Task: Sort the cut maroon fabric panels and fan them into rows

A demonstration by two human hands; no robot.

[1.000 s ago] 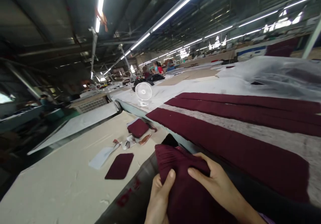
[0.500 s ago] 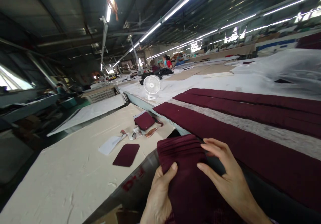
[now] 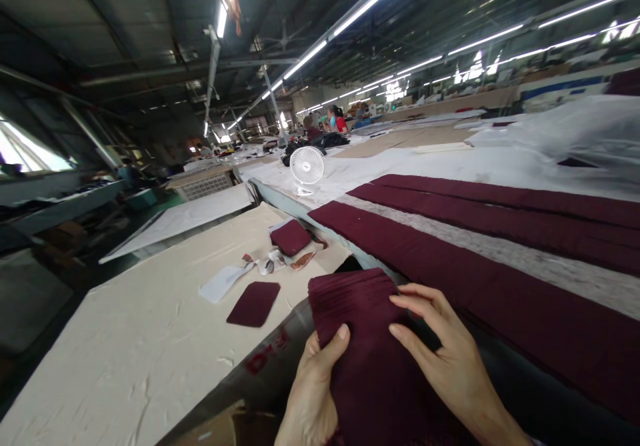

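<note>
A thick stack of maroon fabric pieces (image 3: 370,353) is held up in front of me, its layered top edges fanned slightly. My left hand (image 3: 317,383) grips the stack by its left side, thumb on the front face and the other fingers hidden behind. At the right edge, my right hand (image 3: 443,346) has its thumb and fingers apart, fingertips at or just touching the fabric. One loose maroon fabric piece (image 3: 254,304) lies on the cream-covered table to the left. Behind it is a small pile of maroon pieces (image 3: 291,237) beside printed strips.
Long maroon fabric strips (image 3: 450,273) lie on the right-hand table. A small white fan (image 3: 307,166) stands near that table's corner, and clear plastic sheeting (image 3: 585,133) is heaped at far right. An open cardboard box (image 3: 225,426) sits below. People work in the background.
The stack's top edges look more closely gathered than before. My right hand has shifted slightly left along the edge; my left hand keeps its grip.
</note>
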